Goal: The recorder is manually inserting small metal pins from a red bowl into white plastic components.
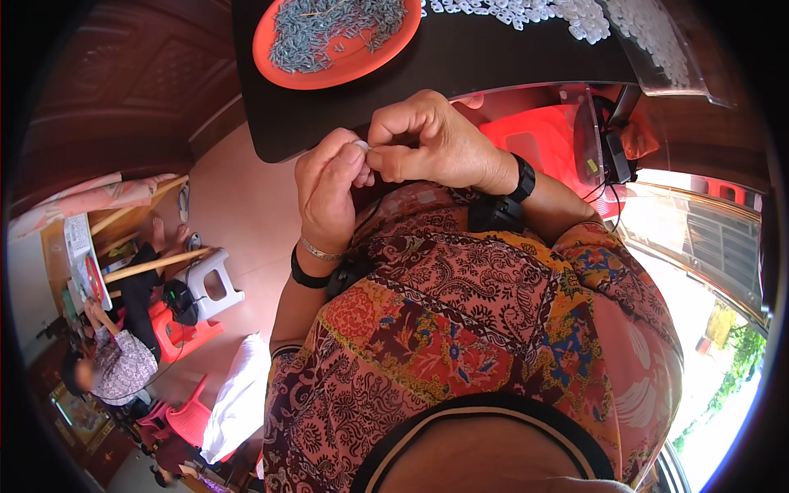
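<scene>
My left hand (327, 187) is closed in a pinch, with a small white plastic piece (362, 145) between thumb and fingertips. Against that piece, the thumb and forefinger of my right hand (440, 146) press together; whatever they pinch is too small or hidden to name. Both hands meet just off the near edge of a dark table (460, 62). On the table, beyond my hands, an orange-red plate (329, 80) bears a heap of small grey nails or pins (316, 41). Loose white plastic pieces (526, 12) lie spread along the table's far right part.
A clear plastic tray or bag (649, 41) of white pieces sits at the table's right end. Below it stands a red plastic stool (534, 135). Left, across the floor, another person (123, 361) sits near a grey stool (215, 286) and a red stool (177, 333).
</scene>
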`<state>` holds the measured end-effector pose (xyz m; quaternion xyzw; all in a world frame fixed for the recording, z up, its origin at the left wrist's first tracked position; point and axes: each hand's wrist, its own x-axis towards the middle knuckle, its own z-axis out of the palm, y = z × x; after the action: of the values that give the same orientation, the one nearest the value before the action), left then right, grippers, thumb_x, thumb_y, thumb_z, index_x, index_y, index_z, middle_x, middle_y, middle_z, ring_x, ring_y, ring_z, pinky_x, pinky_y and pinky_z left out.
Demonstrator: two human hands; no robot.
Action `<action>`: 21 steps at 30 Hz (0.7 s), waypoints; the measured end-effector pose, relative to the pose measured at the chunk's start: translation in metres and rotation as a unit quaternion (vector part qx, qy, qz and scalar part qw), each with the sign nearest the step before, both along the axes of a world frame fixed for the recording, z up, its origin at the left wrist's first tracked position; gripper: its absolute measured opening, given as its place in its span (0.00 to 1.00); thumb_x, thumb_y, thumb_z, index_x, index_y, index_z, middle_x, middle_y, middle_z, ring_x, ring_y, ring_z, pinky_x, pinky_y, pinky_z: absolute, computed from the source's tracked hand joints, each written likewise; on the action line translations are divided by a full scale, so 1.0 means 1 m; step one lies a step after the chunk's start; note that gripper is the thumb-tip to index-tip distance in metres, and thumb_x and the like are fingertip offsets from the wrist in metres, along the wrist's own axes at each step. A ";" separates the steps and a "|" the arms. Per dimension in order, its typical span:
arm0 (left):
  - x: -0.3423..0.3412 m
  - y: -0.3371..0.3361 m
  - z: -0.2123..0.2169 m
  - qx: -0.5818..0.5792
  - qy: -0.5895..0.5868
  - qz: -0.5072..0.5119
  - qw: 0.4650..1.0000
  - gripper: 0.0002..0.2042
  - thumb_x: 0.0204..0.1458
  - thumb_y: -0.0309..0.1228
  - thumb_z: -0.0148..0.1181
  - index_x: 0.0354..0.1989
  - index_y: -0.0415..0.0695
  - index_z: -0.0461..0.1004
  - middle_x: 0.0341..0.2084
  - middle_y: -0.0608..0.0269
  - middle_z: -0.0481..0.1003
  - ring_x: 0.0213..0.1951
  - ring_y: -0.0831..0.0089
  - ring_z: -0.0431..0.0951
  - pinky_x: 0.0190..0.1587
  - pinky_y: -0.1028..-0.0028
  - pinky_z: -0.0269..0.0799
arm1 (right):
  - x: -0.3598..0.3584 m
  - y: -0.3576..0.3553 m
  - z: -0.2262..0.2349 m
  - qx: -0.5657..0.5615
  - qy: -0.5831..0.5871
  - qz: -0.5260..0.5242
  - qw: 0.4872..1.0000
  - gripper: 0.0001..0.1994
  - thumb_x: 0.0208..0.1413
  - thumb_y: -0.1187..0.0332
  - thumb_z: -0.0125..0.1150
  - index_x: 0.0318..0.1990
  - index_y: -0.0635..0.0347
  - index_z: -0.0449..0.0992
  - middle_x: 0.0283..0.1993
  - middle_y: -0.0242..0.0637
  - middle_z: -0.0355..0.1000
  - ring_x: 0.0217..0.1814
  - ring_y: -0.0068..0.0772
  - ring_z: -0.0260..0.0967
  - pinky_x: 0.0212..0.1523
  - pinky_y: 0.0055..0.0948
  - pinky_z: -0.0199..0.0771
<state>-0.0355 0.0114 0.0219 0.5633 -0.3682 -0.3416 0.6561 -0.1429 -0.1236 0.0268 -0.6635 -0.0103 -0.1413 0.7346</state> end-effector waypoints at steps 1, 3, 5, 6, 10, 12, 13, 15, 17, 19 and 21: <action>0.001 0.000 0.000 0.000 0.000 0.000 1.000 0.13 0.57 0.32 0.46 0.23 0.37 0.66 0.16 0.68 0.64 0.20 0.81 0.61 0.25 0.79 0.58 | 0.000 0.001 0.001 0.000 0.000 0.000 1.000 0.05 0.53 0.77 0.58 0.26 0.68 0.74 0.23 0.30 0.73 0.26 0.14 0.68 0.28 0.17 0.69; 0.004 0.000 -0.001 0.014 0.051 -0.014 0.998 0.13 0.57 0.33 0.46 0.25 0.37 0.67 0.17 0.67 0.65 0.22 0.81 0.63 0.27 0.79 0.59 | -0.001 0.002 0.002 0.091 0.056 0.008 0.994 0.06 0.55 0.75 0.57 0.28 0.67 0.74 0.24 0.30 0.73 0.25 0.14 0.67 0.27 0.17 0.68; 0.005 0.000 -0.003 0.008 0.058 -0.022 0.998 0.13 0.57 0.34 0.45 0.25 0.37 0.68 0.18 0.67 0.66 0.23 0.81 0.64 0.28 0.79 0.59 | -0.001 0.001 0.001 0.105 0.062 0.012 0.992 0.06 0.56 0.75 0.57 0.28 0.67 0.74 0.24 0.31 0.73 0.25 0.14 0.67 0.28 0.17 0.68; 0.005 0.000 -0.004 0.002 0.066 -0.029 0.997 0.13 0.57 0.34 0.45 0.26 0.37 0.68 0.19 0.66 0.67 0.23 0.80 0.64 0.29 0.79 0.60 | -0.002 0.000 0.001 0.119 0.068 0.016 0.990 0.06 0.56 0.74 0.56 0.29 0.67 0.74 0.25 0.31 0.73 0.26 0.14 0.67 0.28 0.17 0.68; 0.007 0.001 -0.002 -0.005 0.074 -0.040 0.996 0.14 0.56 0.35 0.45 0.26 0.37 0.68 0.20 0.66 0.67 0.24 0.80 0.65 0.30 0.79 0.60 | -0.001 -0.001 0.002 0.117 0.074 0.028 0.990 0.06 0.57 0.74 0.56 0.28 0.67 0.74 0.26 0.32 0.74 0.26 0.14 0.67 0.29 0.16 0.67; 0.010 0.003 -0.003 0.021 0.056 -0.061 0.996 0.15 0.56 0.38 0.43 0.30 0.36 0.67 0.21 0.64 0.66 0.26 0.77 0.66 0.32 0.77 0.60 | 0.000 -0.002 0.000 0.118 0.081 0.039 0.989 0.06 0.57 0.74 0.55 0.29 0.67 0.73 0.28 0.34 0.75 0.27 0.14 0.68 0.29 0.16 0.68; 0.010 0.003 -0.003 0.021 0.056 -0.061 0.996 0.15 0.56 0.38 0.43 0.30 0.36 0.67 0.21 0.64 0.66 0.26 0.77 0.66 0.32 0.77 0.60 | 0.000 -0.002 -0.001 0.117 0.080 0.039 0.989 0.06 0.57 0.74 0.55 0.29 0.67 0.73 0.28 0.34 0.75 0.27 0.14 0.68 0.29 0.16 0.68; 0.009 0.002 -0.001 0.019 0.065 -0.052 0.996 0.14 0.56 0.36 0.44 0.31 0.35 0.67 0.21 0.64 0.66 0.26 0.77 0.66 0.32 0.77 0.61 | 0.001 -0.003 -0.001 0.094 0.066 0.040 0.993 0.07 0.57 0.73 0.56 0.29 0.67 0.73 0.29 0.35 0.76 0.28 0.14 0.68 0.29 0.16 0.68; 0.007 0.001 -0.001 0.024 0.045 -0.026 0.998 0.13 0.55 0.35 0.45 0.28 0.36 0.67 0.20 0.65 0.67 0.25 0.79 0.65 0.30 0.78 0.60 | 0.002 -0.001 -0.007 0.007 0.027 0.002 1.000 0.08 0.57 0.71 0.56 0.29 0.67 0.73 0.28 0.34 0.76 0.29 0.16 0.70 0.30 0.19 0.69; 0.007 0.001 -0.001 0.028 0.025 0.001 0.999 0.12 0.55 0.33 0.47 0.26 0.37 0.67 0.20 0.66 0.68 0.23 0.81 0.65 0.28 0.79 0.60 | 0.002 -0.001 -0.007 -0.081 -0.011 -0.035 0.996 0.08 0.57 0.70 0.56 0.29 0.66 0.74 0.27 0.32 0.77 0.29 0.18 0.72 0.30 0.21 0.71; 0.008 0.001 0.000 0.029 -0.034 0.003 0.999 0.10 0.54 0.31 0.48 0.26 0.37 0.67 0.19 0.66 0.68 0.23 0.82 0.65 0.28 0.80 0.60 | 0.001 -0.002 0.001 -0.140 0.005 -0.036 0.990 0.08 0.56 0.71 0.57 0.29 0.67 0.73 0.27 0.33 0.77 0.29 0.20 0.73 0.30 0.23 0.71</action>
<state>-0.0276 0.0126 0.0219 0.5944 -0.3784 -0.3305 0.6279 -0.1423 -0.1256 0.0282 -0.7602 -0.0022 -0.1619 0.6292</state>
